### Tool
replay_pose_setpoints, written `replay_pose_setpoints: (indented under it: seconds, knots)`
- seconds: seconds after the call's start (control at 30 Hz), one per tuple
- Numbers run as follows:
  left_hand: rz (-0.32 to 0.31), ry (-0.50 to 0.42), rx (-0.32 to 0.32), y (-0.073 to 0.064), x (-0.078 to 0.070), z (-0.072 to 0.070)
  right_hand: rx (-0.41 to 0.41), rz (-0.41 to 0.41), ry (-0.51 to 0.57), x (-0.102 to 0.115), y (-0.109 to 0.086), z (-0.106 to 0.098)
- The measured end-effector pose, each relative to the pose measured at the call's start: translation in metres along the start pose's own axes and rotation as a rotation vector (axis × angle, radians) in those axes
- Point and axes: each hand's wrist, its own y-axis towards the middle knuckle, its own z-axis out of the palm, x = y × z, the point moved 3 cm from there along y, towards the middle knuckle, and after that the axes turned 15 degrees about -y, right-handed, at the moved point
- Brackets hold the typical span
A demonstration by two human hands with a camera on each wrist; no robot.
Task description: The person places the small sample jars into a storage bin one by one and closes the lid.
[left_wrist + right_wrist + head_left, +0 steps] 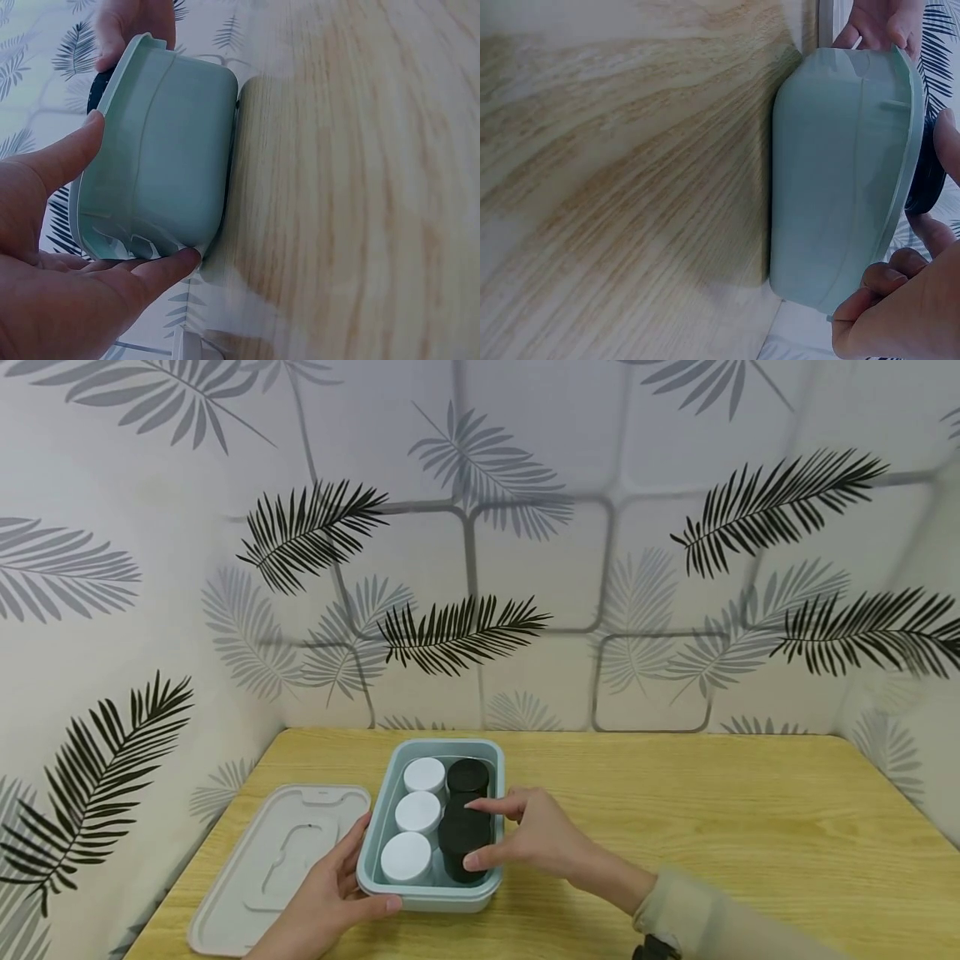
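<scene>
A light blue-green plastic tub [431, 903] stands on the table with jars in two rows. Three white-capped jars [406, 857] fill the left row, and black jars [468, 774] the right. My left hand [330, 893] grips the tub at its near left corner, thumb over the front rim and fingers along the side. With thumb and index finger, my right hand [543, 839] pinches the nearest black jar [462, 833]. Its black top [928, 169] stands above the tub's rim in the right wrist view; its lower part is hidden inside.
A pale grey lid [247, 868] lies flat on the table left of the tub, partly behind my left hand. The wooden table [712, 827] stretches off to the right. Leaf-patterned walls [540, 568] border the table at the back and sides.
</scene>
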Motion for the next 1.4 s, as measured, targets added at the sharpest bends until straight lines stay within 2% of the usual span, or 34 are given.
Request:
replay_pose_setpoints:
  seconds: [0.4,0.63,0.8,0.97,1.23,1.4]
  knots:
    - [0.012,0.007,-0.007,-0.001,-0.001,0.0,-0.007,0.029,-0.023,-0.005,-0.001,0.009]
    - [-0.01,-0.003,-0.033,-0.001,-0.001,0.001,-0.032,0.046,-0.036,-0.003,-0.002,0.01]
    - [-0.004,-0.006,-0.019,-0.001,-0.001,0.0,-0.041,0.077,-0.035,-0.004,-0.002,0.014]
    - [-0.006,0.001,-0.02,-0.002,0.0,-0.001,-0.034,0.103,-0.017,-0.005,-0.001,0.018]
    - [-0.023,0.017,-0.057,-0.001,-0.001,0.0,-0.022,0.114,0.006,-0.003,-0.001,0.02]
    - [-0.009,0.019,-0.04,-0.001,0.0,0.0,0.0,0.114,0.028,-0.001,-0.002,0.023]
